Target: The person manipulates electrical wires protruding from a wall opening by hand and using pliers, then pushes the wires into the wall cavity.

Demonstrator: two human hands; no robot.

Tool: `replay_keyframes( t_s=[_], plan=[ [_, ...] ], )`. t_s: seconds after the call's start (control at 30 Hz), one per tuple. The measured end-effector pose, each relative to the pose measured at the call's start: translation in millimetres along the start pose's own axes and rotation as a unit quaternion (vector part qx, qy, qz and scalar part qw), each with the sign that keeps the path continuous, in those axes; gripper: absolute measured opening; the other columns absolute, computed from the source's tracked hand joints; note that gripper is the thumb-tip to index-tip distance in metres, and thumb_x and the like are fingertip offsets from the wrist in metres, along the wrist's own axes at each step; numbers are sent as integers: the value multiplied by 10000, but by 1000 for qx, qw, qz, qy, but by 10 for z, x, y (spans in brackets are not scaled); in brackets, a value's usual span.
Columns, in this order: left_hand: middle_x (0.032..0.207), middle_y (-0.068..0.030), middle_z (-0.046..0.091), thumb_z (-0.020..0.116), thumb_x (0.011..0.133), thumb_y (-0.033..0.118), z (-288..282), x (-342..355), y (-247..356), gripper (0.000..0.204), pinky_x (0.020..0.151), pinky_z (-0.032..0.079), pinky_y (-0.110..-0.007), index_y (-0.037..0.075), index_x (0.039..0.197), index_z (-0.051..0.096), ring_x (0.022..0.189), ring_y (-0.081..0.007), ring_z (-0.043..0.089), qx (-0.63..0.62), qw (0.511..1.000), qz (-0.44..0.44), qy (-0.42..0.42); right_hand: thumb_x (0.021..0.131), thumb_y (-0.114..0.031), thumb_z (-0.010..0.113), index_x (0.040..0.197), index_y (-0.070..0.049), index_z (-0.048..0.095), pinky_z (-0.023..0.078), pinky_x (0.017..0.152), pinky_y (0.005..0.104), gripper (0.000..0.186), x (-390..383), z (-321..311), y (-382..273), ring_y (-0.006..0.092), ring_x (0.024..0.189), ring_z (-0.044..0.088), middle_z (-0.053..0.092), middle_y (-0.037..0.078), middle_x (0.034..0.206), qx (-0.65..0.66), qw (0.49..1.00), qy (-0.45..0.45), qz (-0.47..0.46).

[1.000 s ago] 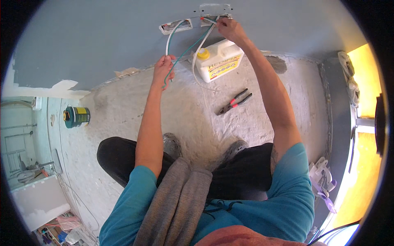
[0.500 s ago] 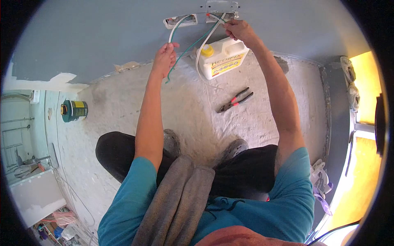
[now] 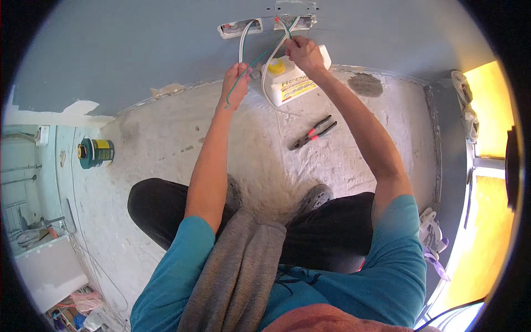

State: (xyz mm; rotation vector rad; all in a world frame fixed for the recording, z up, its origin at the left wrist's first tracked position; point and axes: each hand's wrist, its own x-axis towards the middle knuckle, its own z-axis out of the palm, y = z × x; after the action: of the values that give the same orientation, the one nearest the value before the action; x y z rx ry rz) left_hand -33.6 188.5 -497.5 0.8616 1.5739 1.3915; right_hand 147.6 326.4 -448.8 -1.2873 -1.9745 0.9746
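Note:
My left hand (image 3: 236, 87) is closed around white and green electrical wires (image 3: 242, 47) that come out of the left wall box (image 3: 225, 31). My right hand (image 3: 305, 55) pinches a second bunch of white and green wires (image 3: 287, 26) just below the right wall box (image 3: 311, 21). One loose green wire (image 3: 251, 64) slants down from the right box, and its bent end crosses in front of my left hand. A white wire (image 3: 264, 83) loops down beside the jug to the floor. The fingertips of my right hand are partly hidden.
A white jug (image 3: 283, 98) with a yellow cap stands against the wall under my right hand. Red-and-black pliers (image 3: 314, 133) lie on the rough floor before my feet. A dark green tub (image 3: 97, 153) is at the left, and purple-and-white straps (image 3: 434, 243) lie at the right.
My right hand has moved down and left, away from the right box, with its wires. My left hand has shifted slightly right and lower along its wires.

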Motion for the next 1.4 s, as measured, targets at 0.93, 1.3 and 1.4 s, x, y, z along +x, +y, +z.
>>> replay_keyframes(
  t_s=[0.93, 1.3, 1.4],
  plan=[
    [1283, -78, 624, 647, 956, 475, -879, 529, 608, 672, 989, 475, -356, 109, 1483, 446, 1134, -187, 595, 360, 896, -178, -191, 1001, -260, 602, 1015, -5, 712, 513, 584, 261, 278, 169, -147, 112, 98, 673, 616, 702, 37, 818, 157, 980, -116, 46],
    [1274, -171, 629, 645, 961, 440, 59, 298, 1185, 705, 854, 532, -378, 46, 1496, 409, 1009, -229, 650, 372, 888, -96, -253, 991, -293, 621, 996, -16, 712, 539, 616, 260, 291, 133, -193, 59, 103, 692, 641, 725, 49, 864, 175, 974, -131, 58],
    [1219, -196, 649, 662, 949, 432, 330, 234, 977, 696, 798, 540, -362, -2, 1451, 451, 944, -222, 667, 385, 897, -86, -201, 991, -299, 621, 991, -24, 715, 534, 616, 264, 291, 117, -200, 102, 103, 692, 640, 724, 42, 861, 185, 971, -128, 75]
  ],
)
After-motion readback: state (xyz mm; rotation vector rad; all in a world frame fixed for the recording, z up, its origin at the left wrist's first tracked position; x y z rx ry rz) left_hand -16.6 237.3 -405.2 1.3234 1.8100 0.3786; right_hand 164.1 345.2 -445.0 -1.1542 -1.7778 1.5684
